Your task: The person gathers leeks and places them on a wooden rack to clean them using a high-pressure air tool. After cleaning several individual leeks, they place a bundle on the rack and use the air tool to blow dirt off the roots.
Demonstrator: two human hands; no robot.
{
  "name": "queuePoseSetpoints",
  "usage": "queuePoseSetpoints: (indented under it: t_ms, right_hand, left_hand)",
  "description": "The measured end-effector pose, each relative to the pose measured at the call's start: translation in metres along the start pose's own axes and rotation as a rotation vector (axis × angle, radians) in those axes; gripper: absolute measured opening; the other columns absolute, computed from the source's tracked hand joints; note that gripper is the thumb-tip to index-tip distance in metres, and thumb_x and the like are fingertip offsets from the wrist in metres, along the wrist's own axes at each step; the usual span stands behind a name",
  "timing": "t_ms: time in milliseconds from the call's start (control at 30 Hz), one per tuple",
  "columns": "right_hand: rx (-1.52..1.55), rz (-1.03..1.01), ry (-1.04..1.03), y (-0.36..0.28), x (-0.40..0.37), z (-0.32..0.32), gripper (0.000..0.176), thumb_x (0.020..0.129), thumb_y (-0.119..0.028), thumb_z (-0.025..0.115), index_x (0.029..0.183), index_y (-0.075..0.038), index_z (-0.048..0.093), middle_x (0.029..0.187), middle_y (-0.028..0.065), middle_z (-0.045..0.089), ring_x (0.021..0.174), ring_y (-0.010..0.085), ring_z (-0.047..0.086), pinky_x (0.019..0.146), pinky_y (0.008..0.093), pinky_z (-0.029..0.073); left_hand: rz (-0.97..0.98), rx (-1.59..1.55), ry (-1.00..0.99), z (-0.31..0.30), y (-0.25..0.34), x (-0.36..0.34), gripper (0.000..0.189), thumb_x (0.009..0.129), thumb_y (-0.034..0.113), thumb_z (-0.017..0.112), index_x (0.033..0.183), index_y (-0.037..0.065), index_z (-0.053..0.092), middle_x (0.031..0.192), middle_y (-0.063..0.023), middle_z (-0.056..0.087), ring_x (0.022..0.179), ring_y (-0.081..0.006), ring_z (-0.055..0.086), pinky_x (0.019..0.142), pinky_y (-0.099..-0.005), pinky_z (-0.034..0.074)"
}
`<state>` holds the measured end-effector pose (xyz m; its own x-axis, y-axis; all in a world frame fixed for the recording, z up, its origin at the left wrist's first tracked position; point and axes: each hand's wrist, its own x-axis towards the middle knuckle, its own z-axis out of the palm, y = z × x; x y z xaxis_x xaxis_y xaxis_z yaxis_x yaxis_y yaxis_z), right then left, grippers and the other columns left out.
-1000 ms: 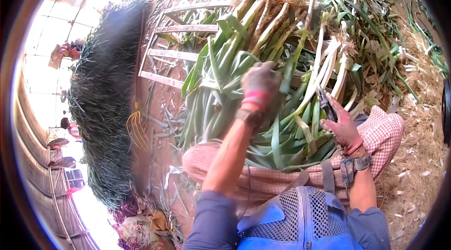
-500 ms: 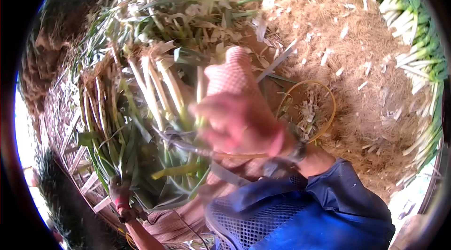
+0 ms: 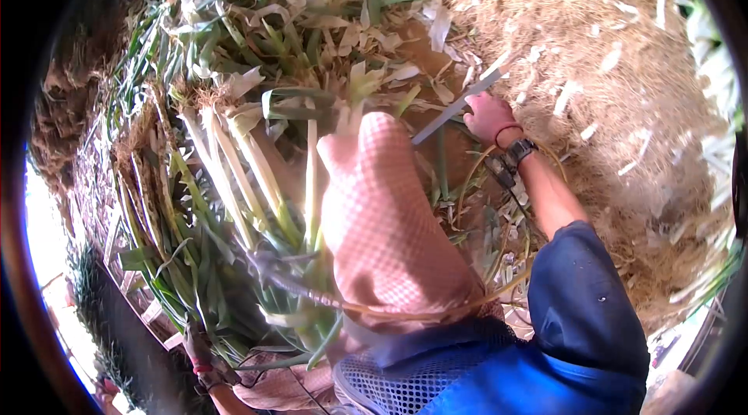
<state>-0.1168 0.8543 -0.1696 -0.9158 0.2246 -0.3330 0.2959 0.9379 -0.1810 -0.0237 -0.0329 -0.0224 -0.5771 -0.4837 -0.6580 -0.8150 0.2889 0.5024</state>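
Observation:
At the lower left, my left hand is partly in shadow and closed around the green leaf ends of a bunch of leeks. The bunch lies with its roots pointing away from me. Beside it are several thick white-stemmed leeks. My right hand is stretched forward to the ground right of my knee. Its fingers are curled at a flat grey strip. Whether they grip the strip or something beneath is hidden.
My bent knee in checked cloth stands between the hands. A yellowish cord crosses the thigh. Leafy trimmings are heaped ahead. Root litter covers the ground at right, with a row of leeks beyond.
My right hand has swung from above my knee forward and right, down to the grey strip. My left hand remains at the leaf ends. The view has shifted slightly.

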Motion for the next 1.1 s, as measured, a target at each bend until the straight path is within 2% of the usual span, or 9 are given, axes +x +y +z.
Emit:
queuePoseSetpoints:
  t_ms: [133,167,200,300,400,700,767,1000,1100]
  right_hand:
    - [-0.402,-0.083,-0.127,0.001,0.055,0.019,0.029,0.089,-0.021,0.06,0.111,-0.015,0.077,0.115,0.0162,0.073,0.112,0.035,0.071,0.092,0.0556,0.055]
    - [-0.423,-0.113,-0.126,0.008,0.068,0.033,0.03,0.086,-0.027,0.065,0.111,-0.013,0.073,0.114,0.0186,0.071,0.112,0.039,0.068,0.095,0.0543,0.052]
    - [-0.581,-0.161,-0.163,-0.004,0.077,0.026,0.021,0.088,-0.016,0.062,0.099,-0.014,0.079,0.099,0.0151,0.076,0.101,0.0358,0.074,0.084,0.0499,0.059]
    - [-0.703,-0.276,0.038,0.088,0.113,0.118,0.023,0.091,-0.024,0.066,0.11,-0.019,0.078,0.11,0.0067,0.078,0.112,0.0296,0.073,0.094,0.049,0.054]
    - [-0.876,-0.032,-0.455,0.071,0.126,0.101,0.03,0.096,-0.024,0.064,0.123,-0.016,0.073,0.113,0.0111,0.076,0.11,0.0336,0.072,0.091,0.0501,0.054]
    - [-0.64,-0.138,-0.157,0.052,0.153,0.002,0.032,0.1,-0.023,0.061,0.127,-0.009,0.068,0.111,0.0199,0.073,0.104,0.0415,0.07,0.087,0.0518,0.055]
    - [-0.372,-0.223,0.211,0.057,0.18,-0.041,0.03,0.103,-0.021,0.058,0.124,-0.001,0.065,0.105,0.0263,0.069,0.099,0.0477,0.066,0.084,0.0534,0.055]
    - [-0.218,-0.661,0.458,-0.2,0.048,-0.232,0.02,0.107,-0.016,0.054,0.117,0.0,0.063,0.093,0.0215,0.068,0.082,0.0376,0.069,0.07,0.045,0.055]
    - [0.26,-0.703,-0.104,-0.307,-0.042,-0.234,0.018,0.109,-0.02,0.055,0.111,-0.005,0.065,0.087,0.0093,0.068,0.068,0.0109,0.065,0.053,0.0277,0.053]
  left_hand:
    - [0.129,-0.03,-0.031,0.012,-0.001,-0.003,0.028,0.101,0.028,0.074,0.113,0.002,0.074,0.079,0.0033,0.067,0.061,-0.0051,0.054,0.053,-0.0244,0.04]
    - [0.355,0.094,0.03,0.026,-0.008,-0.01,0.028,0.098,0.019,0.076,0.116,-0.001,0.073,0.085,0.0013,0.069,0.068,-0.0059,0.059,0.06,-0.0248,0.047]
    - [0.059,0.09,0.11,0.053,0.045,-0.043,0.03,0.096,0.017,0.077,0.119,-0.002,0.073,0.088,0.0005,0.07,0.073,-0.0075,0.063,0.068,-0.0255,0.052]
    - [0.04,0.164,0.151,0.06,0.064,-0.055,0.025,0.088,0.013,0.08,0.108,-0.002,0.074,0.084,-0.0015,0.069,0.072,-0.0098,0.063,0.063,-0.0265,0.051]
    - [0.062,0.158,0.115,0.05,0.05,-0.048,0.015,0.087,0.01,0.084,0.097,0.001,0.076,0.084,0.0024,0.069,0.072,-0.0063,0.061,0.063,-0.0245,0.05]
    - [0.134,0.231,0.046,0.039,0.036,-0.041,0.021,0.09,0.004,0.078,0.109,-0.002,0.074,0.094,-0.0039,0.074,0.08,-0.0098,0.067,0.072,-0.0264,0.056]
    - [0.204,0.161,0.065,0.036,0.029,-0.042,0.018,0.089,0.01,0.08,0.103,0.0,0.077,0.086,-0.0024,0.074,0.074,-0.0083,0.066,0.067,-0.0265,0.054]
    - [0.199,-0.068,0.075,0.03,0.013,-0.036,0.028,0.094,0.016,0.076,0.116,-0.001,0.077,0.093,-0.0046,0.076,0.075,-0.0096,0.068,0.067,-0.0257,0.056]
    - [0.337,-0.3,0.091,0.027,0.001,-0.024,0.031,0.099,0.009,0.063,0.126,-0.002,0.072,0.11,-0.0053,0.074,0.085,-0.0093,0.068,0.074,-0.0264,0.057]
